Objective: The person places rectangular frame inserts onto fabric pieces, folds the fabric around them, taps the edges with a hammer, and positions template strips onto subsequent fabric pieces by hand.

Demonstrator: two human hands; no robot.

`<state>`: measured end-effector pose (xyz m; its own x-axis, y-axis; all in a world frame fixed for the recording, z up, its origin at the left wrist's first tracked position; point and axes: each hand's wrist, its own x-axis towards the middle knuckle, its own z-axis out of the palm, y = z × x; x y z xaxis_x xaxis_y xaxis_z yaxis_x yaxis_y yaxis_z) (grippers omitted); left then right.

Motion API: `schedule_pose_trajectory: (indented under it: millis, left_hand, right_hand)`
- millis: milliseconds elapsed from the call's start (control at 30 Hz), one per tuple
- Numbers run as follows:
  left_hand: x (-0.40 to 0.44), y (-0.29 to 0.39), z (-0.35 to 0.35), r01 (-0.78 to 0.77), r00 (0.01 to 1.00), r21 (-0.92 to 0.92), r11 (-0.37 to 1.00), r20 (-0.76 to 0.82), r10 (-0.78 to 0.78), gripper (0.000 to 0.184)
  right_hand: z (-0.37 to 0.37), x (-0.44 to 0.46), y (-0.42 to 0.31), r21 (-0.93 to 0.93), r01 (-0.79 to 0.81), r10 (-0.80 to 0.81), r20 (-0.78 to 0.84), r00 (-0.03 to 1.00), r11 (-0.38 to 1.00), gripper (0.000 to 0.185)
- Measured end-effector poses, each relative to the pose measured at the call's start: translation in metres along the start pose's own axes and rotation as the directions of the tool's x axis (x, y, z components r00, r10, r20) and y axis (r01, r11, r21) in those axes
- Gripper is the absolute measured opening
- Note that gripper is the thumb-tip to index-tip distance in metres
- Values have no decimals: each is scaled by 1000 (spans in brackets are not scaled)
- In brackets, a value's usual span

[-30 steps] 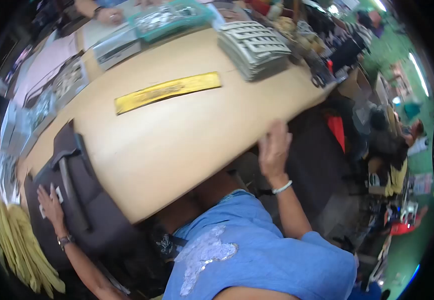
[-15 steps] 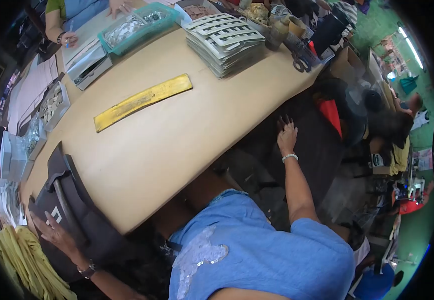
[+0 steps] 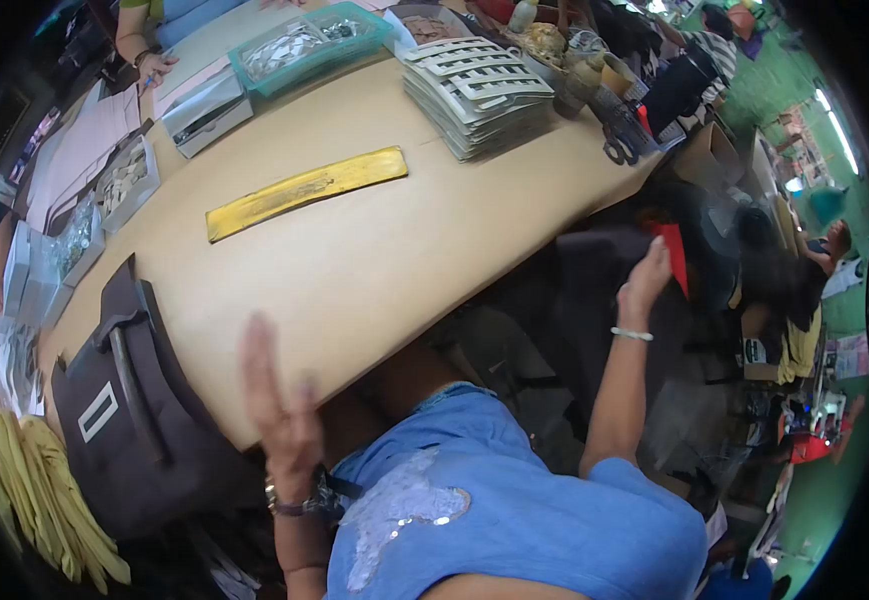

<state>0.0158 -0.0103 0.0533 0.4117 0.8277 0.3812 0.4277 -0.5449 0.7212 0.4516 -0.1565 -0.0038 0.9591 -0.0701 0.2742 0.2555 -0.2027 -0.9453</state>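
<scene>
My left hand point(image 3: 282, 400) is raised over the near edge of the table, a little blurred. Its fingers are apart and hold nothing. Off to the right, my right hand point(image 3: 644, 280) is closed at the raised edge of a dark cloth piece point(image 3: 599, 265), which hangs beside the table; the fingertips are partly hidden. A dark brown cloth piece point(image 3: 84, 470) with a white rectangular frame mark drapes over the left table corner. On it lies a hammer point(image 3: 126, 365). A worn yellow strip point(image 3: 306, 192) rests on the table point(image 3: 324, 270).
A stack of patterned cards point(image 3: 474, 95), scissors point(image 3: 619, 145) and a teal tray point(image 3: 304, 45) stand toward the far side. Small boxes point(image 3: 209, 115) line the left. Yellow cloths point(image 3: 39, 490) hang at the lower left. Another person's hand point(image 3: 157, 68) is across the table.
My left hand has left the brown cloth by the hammer and moved right. My right hand has risen to the right and closed, and the dark cloth's edge is lifted with it.
</scene>
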Motion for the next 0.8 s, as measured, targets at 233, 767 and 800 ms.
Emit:
schedule_pose_trajectory:
  millis: [233,767,800]
  left_hand:
    - [35,48,72,275,934,-760,589,357,24,101]
    - [6,-41,-18,432,672,-849,305,77,-736,38]
    - [8,-43,-17,411,686,-861,299,76,-724,40]
  right_hand:
    - [47,-132,-158,462,314,-473,283,834,830,32]
    - [120,-167,-88,-307,779,-244,832,498,547,74]
    - [120,-169,-83,-289,824,-336,809,482,487,65]
